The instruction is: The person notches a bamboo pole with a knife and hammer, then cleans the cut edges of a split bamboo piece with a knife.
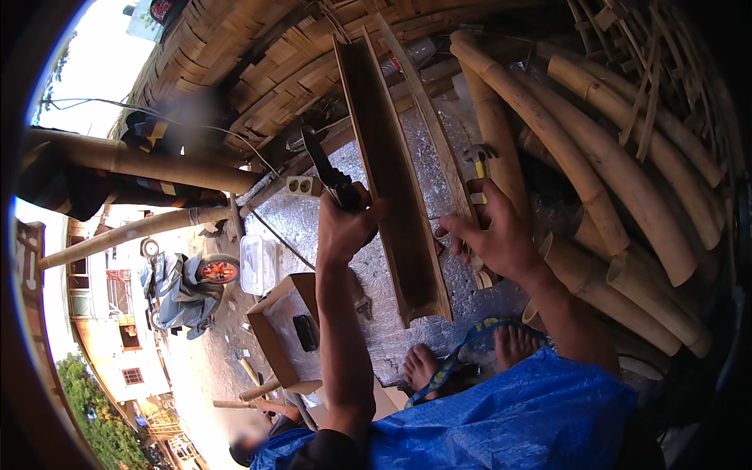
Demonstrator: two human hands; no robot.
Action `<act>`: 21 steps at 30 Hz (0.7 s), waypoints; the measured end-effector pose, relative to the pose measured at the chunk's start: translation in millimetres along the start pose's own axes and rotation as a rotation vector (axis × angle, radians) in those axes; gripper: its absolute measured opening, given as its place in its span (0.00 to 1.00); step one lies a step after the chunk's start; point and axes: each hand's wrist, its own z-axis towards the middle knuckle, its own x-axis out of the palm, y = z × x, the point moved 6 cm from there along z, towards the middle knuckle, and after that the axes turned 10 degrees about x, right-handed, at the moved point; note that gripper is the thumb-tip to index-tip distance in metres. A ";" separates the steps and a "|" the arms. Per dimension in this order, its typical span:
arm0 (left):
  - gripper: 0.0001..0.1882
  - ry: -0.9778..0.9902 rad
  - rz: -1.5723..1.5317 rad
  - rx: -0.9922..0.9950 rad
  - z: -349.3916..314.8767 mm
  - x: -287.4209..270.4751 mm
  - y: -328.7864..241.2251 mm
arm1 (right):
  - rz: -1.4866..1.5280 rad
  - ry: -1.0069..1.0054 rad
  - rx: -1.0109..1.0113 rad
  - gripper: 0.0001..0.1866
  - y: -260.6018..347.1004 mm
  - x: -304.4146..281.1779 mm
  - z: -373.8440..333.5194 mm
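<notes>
- Left hand (345, 227): fist wrapped round the handle of a dark knife (327, 168), blade raised.
- Right hand (493, 231): fingers curled, pinching a thin bamboo strip (439, 141) beside the split bamboo trough (395, 188) (upright, leaning on foil-covered wall (439, 298)).
- Whole bamboo poles (611, 172) stacked at right.

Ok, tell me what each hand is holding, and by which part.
Left hand grips a dark blade tool by its handle. Right hand pinches a thin bamboo strip at its lower end, beside the split bamboo trough.
</notes>
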 end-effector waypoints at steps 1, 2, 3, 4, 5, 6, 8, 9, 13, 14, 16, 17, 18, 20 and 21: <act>0.17 0.029 0.017 -0.008 -3.3 0.0 2.0 | -0.052 -0.043 -0.044 0.24 -0.4 -0.3 1.5; 0.17 0.058 0.034 -0.017 -7.1 -0.2 4.4 | -0.104 -0.086 -0.089 0.23 0.6 -0.4 1.9; 0.17 0.086 0.051 -0.026 -9.8 -0.2 6.8 | -0.059 -0.102 -0.086 0.23 1.2 2.4 1.3; 0.17 0.093 0.054 -0.037 -9.6 1.5 7.1 | -0.016 -0.126 -0.085 0.23 5.3 5.5 -2.0; 0.18 0.099 0.057 -0.048 -9.6 3.7 7.5 | 0.027 -0.149 -0.083 0.23 7.4 7.3 -4.7; 0.18 0.106 0.060 -0.060 -9.8 5.5 8.3 | 0.027 -0.166 -0.114 0.23 7.6 8.3 -6.3; 0.18 0.105 0.058 -0.079 -14.1 4.3 11.1 | 0.023 -0.185 -0.175 0.23 7.6 11.3 -7.2; 0.18 0.105 0.057 -0.088 -16.1 3.8 11.9 | 0.003 -0.190 -0.190 0.23 9.7 11.5 -7.6; 0.17 0.097 0.052 -0.092 -20.6 1.7 10.5 | -0.035 -0.215 -0.249 0.22 16.7 13.1 -8.4; 0.17 0.097 0.057 -0.099 -20.9 1.2 11.5 | -0.036 -0.219 -0.262 0.21 17.7 14.7 -8.6; 0.17 0.100 0.079 -0.115 -22.2 0.9 12.1 | -0.019 -0.218 -0.269 0.21 18.0 16.4 -7.7; 0.17 0.103 0.095 -0.125 -22.9 0.4 11.3 | -0.013 -0.220 -0.272 0.21 17.9 17.0 -7.9; 0.16 0.107 0.112 -0.134 -24.0 0.2 11.5 | 0.004 -0.229 -0.268 0.21 17.1 17.7 -8.3; 0.17 0.104 0.093 -0.127 -29.0 -4.2 17.0 | 0.043 -0.229 -0.259 0.20 12.1 24.5 -5.0; 0.17 0.103 0.084 -0.123 -31.4 -6.4 20.8 | 0.010 -0.263 -0.323 0.20 11.7 24.3 -1.6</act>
